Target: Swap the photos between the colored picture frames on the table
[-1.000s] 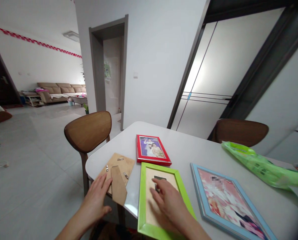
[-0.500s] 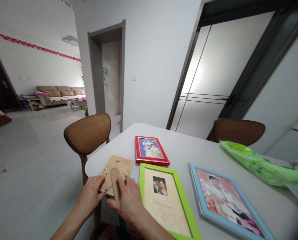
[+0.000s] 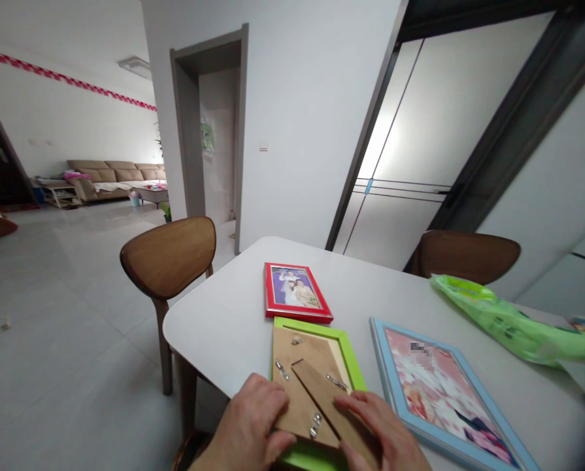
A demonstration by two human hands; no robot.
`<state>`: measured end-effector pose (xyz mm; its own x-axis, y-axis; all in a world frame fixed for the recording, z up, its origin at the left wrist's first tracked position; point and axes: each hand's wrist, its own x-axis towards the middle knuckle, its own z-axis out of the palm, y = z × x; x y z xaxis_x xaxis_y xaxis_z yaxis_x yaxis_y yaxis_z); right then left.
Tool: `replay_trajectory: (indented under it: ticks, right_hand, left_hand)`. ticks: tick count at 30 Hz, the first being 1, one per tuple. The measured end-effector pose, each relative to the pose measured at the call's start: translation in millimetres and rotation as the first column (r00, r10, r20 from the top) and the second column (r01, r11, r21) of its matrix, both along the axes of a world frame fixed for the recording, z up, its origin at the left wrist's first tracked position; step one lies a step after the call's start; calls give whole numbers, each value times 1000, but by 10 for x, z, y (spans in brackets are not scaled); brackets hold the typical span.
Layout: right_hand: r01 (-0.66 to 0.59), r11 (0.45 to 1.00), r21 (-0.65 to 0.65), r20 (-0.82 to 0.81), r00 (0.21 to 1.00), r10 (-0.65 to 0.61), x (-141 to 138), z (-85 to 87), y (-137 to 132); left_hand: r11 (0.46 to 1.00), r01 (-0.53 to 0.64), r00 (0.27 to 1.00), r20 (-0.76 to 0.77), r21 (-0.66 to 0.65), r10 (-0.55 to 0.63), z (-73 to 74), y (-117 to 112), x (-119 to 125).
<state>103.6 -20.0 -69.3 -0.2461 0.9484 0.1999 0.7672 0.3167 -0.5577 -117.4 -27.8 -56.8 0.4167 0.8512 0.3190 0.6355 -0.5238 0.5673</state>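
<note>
A green picture frame lies at the near edge of the white table. A brown backing board with a stand strip and small metal clips rests on top of it. My left hand grips the board's near left corner, fingers curled over its edge. On the board's near right part, over the stand strip, my right hand lies with its fingers bent.
A red framed photo lies beyond the green frame, a larger blue framed photo to its right. A green plastic bag sits at the right. Two wooden chairs stand at the table's left and far sides.
The backing board has moved from the table's left corner onto the green frame, covering the photo. Both hands moved right with it.
</note>
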Motion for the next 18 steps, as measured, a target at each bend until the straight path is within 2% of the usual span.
replay_trajectory:
  ticks: [5, 12, 18]
  right_hand:
    - [45, 998, 34, 92, 995, -47, 189, -111, 21]
    - [13, 991, 132, 113, 993, -28, 207, -292, 26]
    - [4, 991, 135, 128, 992, -21, 199, -247, 63]
  left_hand:
    - [997, 7, 995, -98, -76, -14, -114, 96, 254]
    - [997, 24, 980, -195, -79, -39, -121, 105, 259]
    - [998, 16, 981, -193, -63, -28, -88, 60, 252]
